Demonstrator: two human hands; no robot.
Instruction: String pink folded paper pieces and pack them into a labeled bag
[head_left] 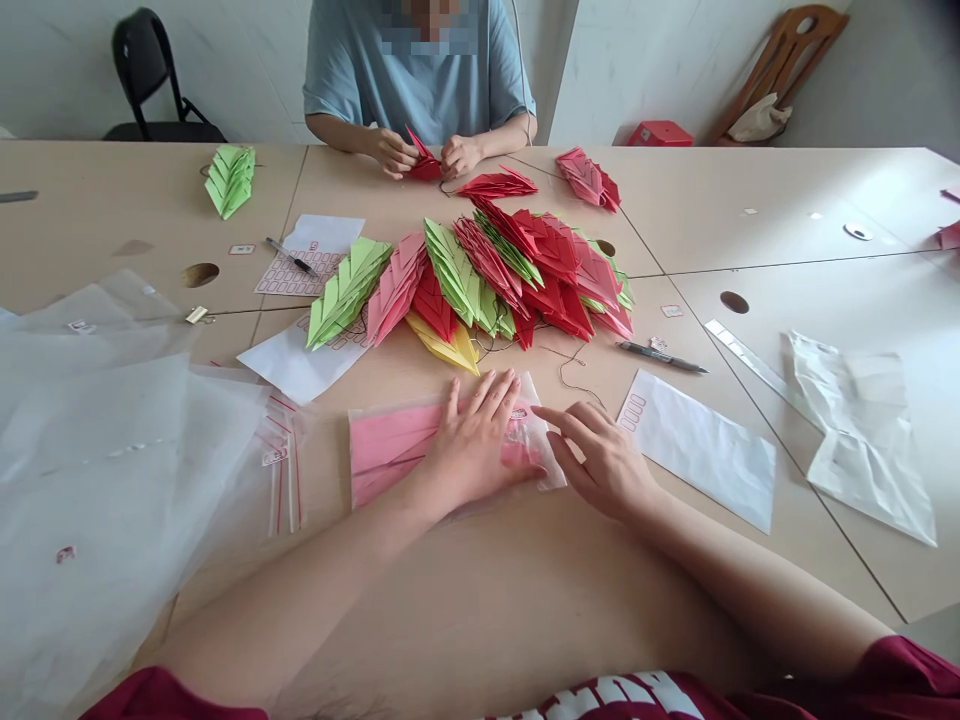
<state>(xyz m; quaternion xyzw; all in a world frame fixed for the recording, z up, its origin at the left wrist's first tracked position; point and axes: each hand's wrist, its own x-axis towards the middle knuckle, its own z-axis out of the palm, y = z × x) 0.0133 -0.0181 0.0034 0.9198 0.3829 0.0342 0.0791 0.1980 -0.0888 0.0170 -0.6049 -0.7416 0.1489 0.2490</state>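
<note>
A clear plastic bag with folded pink paper inside lies flat on the table in front of me. My left hand rests on it, palm down and fingers stretched out. By the bag's right end is my right hand, its index finger extended toward a small red-and-white label and the other fingers loosely bent, nothing visible in them. Just beyond my hands sits a pile of folded paper pieces, among them green, red, pink and yellow ones.
Large translucent plastic sheets cover the left side, beside red-edged zip bags. A white envelope, a pen and a white plastic bag lie to the right. Opposite, a person in blue handles red folded paper.
</note>
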